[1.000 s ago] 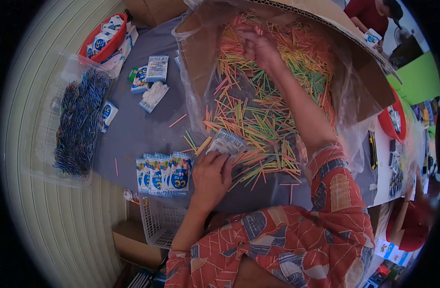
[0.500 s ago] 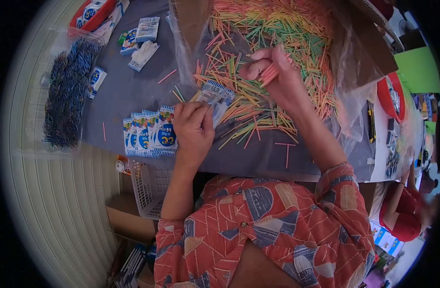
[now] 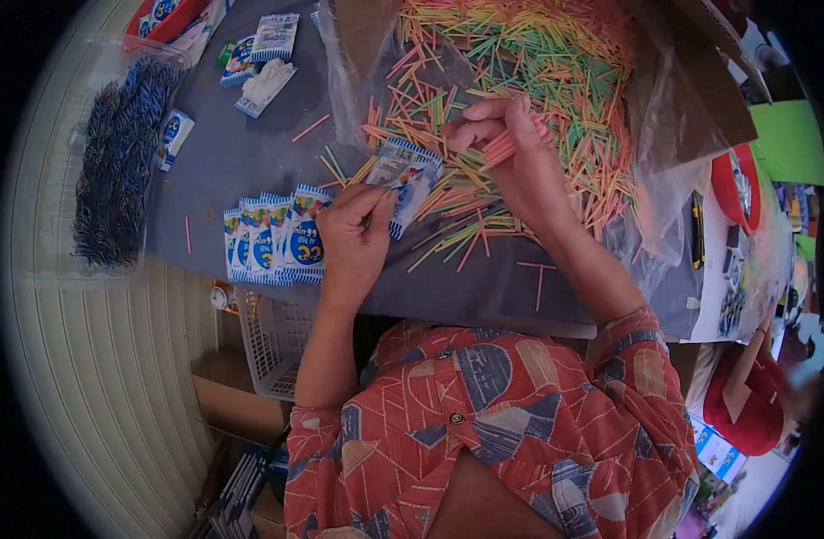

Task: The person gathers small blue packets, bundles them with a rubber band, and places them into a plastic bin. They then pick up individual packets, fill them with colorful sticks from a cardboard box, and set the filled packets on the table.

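My left hand (image 3: 354,234) is closed, its thumb and fingertips pinched at the near edge of a small clear-and-blue packet (image 3: 410,180) with striped ends. Over the pile, my right hand (image 3: 524,157) wraps round a bunch of pink sticks (image 3: 506,146); how many is hidden by the fingers. Beneath and around it lies a big heap of thin pink, yellow and green sticks (image 3: 556,76). Left of my left hand, several blue-and-white printed packets (image 3: 273,242) overlap in a row at the table's edge.
A clear tub of dark twisted strands (image 3: 124,162) stands at the left. More packets (image 3: 274,38) lie at the upper left near a red tray (image 3: 165,22). Cardboard and plastic film flank the heap. A yellow-black cutter (image 3: 697,229) lies right; another person (image 3: 744,395) is beyond.
My left hand has shifted slightly, and its pinched fingertips now show against the packet. My right hand has moved a little down, still gripping the pink sticks.
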The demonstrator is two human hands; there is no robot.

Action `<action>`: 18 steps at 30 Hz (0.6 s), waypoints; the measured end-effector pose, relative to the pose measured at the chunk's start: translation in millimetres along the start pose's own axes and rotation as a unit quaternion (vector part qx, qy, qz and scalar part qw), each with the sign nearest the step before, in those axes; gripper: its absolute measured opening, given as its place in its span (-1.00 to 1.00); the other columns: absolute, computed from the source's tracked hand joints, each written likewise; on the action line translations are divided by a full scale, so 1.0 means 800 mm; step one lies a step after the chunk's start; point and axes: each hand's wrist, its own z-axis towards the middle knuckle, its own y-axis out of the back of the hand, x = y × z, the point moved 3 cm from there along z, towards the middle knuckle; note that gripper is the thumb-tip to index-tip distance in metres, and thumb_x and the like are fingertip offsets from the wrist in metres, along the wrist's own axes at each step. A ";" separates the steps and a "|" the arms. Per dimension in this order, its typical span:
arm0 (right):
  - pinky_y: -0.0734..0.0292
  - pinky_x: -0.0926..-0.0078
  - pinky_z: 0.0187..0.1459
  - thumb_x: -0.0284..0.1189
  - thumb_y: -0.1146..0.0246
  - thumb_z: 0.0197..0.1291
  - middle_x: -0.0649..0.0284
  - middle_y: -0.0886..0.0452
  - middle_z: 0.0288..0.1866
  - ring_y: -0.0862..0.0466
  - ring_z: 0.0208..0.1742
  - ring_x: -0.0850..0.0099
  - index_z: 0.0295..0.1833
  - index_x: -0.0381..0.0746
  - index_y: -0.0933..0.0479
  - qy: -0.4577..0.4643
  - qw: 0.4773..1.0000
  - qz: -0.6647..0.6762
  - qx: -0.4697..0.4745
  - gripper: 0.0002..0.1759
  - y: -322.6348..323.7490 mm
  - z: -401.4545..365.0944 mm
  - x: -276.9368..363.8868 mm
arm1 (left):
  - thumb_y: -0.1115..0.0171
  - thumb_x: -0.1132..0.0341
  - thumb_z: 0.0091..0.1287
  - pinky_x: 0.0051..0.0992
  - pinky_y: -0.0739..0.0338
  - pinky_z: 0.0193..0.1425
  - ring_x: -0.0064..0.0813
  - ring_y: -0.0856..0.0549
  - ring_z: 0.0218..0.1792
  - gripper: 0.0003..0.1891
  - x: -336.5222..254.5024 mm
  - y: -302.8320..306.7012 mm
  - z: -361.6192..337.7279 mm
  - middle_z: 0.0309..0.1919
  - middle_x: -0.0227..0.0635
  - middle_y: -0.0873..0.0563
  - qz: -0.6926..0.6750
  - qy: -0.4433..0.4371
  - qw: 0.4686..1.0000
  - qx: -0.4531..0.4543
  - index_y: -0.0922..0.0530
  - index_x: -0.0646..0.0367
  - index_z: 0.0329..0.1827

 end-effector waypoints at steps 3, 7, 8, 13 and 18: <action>-0.51 0.37 0.12 -0.12 0.08 0.61 0.07 -0.75 -0.25 -0.73 -0.13 0.38 0.00 -0.37 -0.58 0.046 0.999 0.009 0.006 -0.48 -0.012 0.006 -0.001 | -0.32 0.67 0.07 -0.32 -0.56 -0.29 -0.19 -0.68 -0.31 -0.78 -0.007 0.008 0.004 -0.31 -0.14 -0.72 -0.040 0.023 0.999 0.015 -0.70 0.28 -0.21; -0.40 0.17 0.33 -0.07 0.17 0.61 0.04 -0.73 -0.22 -0.67 0.12 0.20 0.08 -0.31 -0.51 0.018 0.994 -0.072 0.077 -0.46 -0.015 0.010 -0.012 | -0.28 0.57 0.11 -0.32 -0.57 -0.24 -0.20 -0.66 -0.34 -0.80 -0.020 -0.019 -0.005 -0.33 -0.20 -0.67 0.269 -0.204 0.941 0.014 -0.69 0.30 -0.18; -0.40 0.18 0.33 -0.07 0.17 0.61 0.04 -0.74 -0.20 -0.68 0.12 0.19 0.09 -0.31 -0.51 0.001 0.995 -0.068 0.071 -0.46 -0.015 0.011 -0.015 | -0.26 0.53 0.12 -0.32 -0.58 -0.23 -0.20 -0.65 -0.36 -0.80 -0.018 -0.031 -0.011 -0.33 -0.22 -0.65 0.328 -0.212 0.919 0.052 -0.69 0.30 -0.18; -0.55 0.38 0.09 -0.10 0.09 0.60 0.07 -0.75 -0.22 -0.73 -0.12 0.38 0.01 -0.35 -0.56 0.001 0.999 0.015 0.039 -0.48 -0.009 0.008 -0.015 | -0.25 0.48 0.13 -0.30 -0.58 -0.29 -0.20 -0.65 -0.37 -0.78 -0.027 -0.041 -0.006 -0.33 -0.23 -0.63 0.374 -0.160 0.912 0.050 -0.70 0.28 -0.16; -0.55 0.36 0.09 -0.09 0.10 0.60 0.05 -0.74 -0.18 -0.72 -0.09 0.37 0.04 -0.34 -0.54 -0.015 1.000 0.005 0.022 -0.48 -0.004 0.004 -0.017 | -0.35 0.52 0.14 -0.40 -0.56 -0.34 -0.28 -0.70 -0.35 -0.83 -0.012 -0.011 0.010 -0.32 -0.23 -0.69 0.172 -0.043 0.982 0.062 -0.72 0.26 -0.19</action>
